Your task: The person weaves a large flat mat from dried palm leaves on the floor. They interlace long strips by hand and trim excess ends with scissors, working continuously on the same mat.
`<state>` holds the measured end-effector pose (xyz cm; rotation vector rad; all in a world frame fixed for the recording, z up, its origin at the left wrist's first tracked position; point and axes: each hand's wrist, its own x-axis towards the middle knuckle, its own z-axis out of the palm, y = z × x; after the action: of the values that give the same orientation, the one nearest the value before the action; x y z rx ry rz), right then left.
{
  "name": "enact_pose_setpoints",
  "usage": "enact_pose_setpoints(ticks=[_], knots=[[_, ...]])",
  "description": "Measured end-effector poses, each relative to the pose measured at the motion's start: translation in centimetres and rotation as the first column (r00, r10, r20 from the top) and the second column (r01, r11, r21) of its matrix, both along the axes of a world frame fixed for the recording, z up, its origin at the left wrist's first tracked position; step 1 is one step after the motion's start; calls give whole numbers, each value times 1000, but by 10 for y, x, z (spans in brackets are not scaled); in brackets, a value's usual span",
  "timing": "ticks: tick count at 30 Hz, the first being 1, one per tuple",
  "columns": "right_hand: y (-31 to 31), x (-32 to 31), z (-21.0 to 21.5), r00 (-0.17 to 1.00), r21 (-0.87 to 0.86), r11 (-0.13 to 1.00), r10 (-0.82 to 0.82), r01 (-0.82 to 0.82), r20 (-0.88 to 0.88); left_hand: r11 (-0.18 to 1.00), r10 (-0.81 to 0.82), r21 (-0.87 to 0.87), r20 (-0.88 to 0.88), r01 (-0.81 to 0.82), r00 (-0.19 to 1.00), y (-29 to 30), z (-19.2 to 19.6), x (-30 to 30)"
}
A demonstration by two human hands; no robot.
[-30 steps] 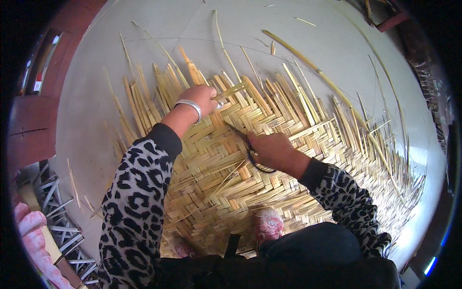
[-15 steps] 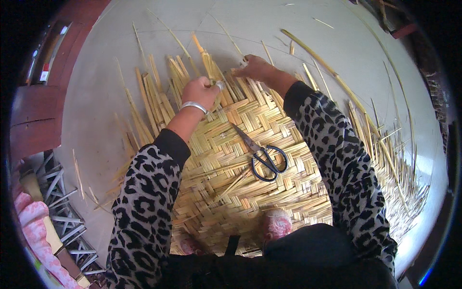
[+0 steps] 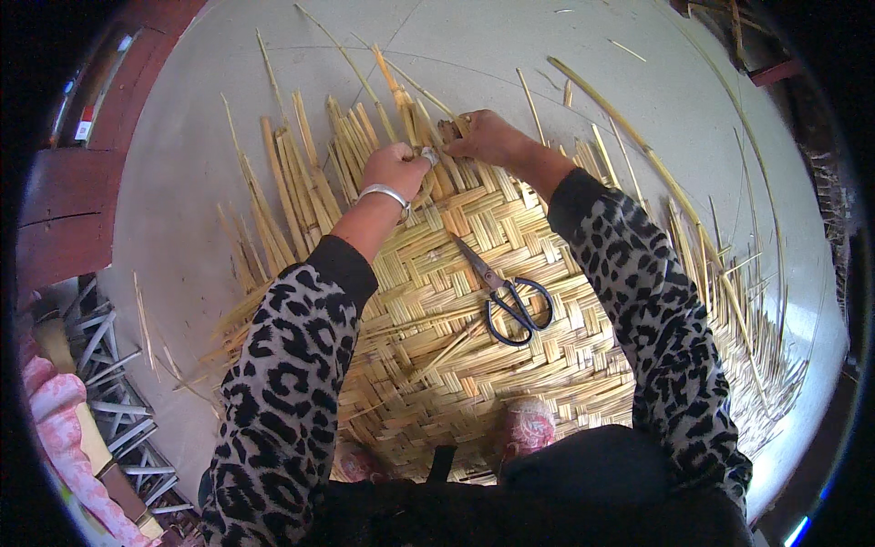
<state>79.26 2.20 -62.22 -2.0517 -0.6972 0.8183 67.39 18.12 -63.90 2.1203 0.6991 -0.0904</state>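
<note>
Black-handled metal scissors point(image 3: 504, 297) lie nearer me on the pale-yellow woven flat-strip mat point(image 3: 519, 226). Mat's far side: left fingers point(image 3: 415, 166) curled round a bent strip point(image 3: 425, 190); right fingers point(image 3: 461, 146) half-curled, can't tell grip.

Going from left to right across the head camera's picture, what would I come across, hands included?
Pink patterned cloth → left hand → right hand → long thick stalk.
</note>
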Motion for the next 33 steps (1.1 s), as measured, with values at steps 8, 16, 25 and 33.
enact_pose_setpoints(ticks=[8,16,25,33], knots=[[-16,-26,24,963,-47,999,36,-24,267,978,-157,-150,-96,142,983,-1,-14,5],[-10,-2,8,947,-307,949,163,-74,278,774,-337,623,254,113,907,-33,7,-79],[-2,0,15,933,-470,866,296,-171,205,611,-419,726,-44,317,907,-47,-9,-99],[-29,-43,24,717,-279,956,132,90,685,569,-429,754,-67,328,901,-50,-11,-99]])
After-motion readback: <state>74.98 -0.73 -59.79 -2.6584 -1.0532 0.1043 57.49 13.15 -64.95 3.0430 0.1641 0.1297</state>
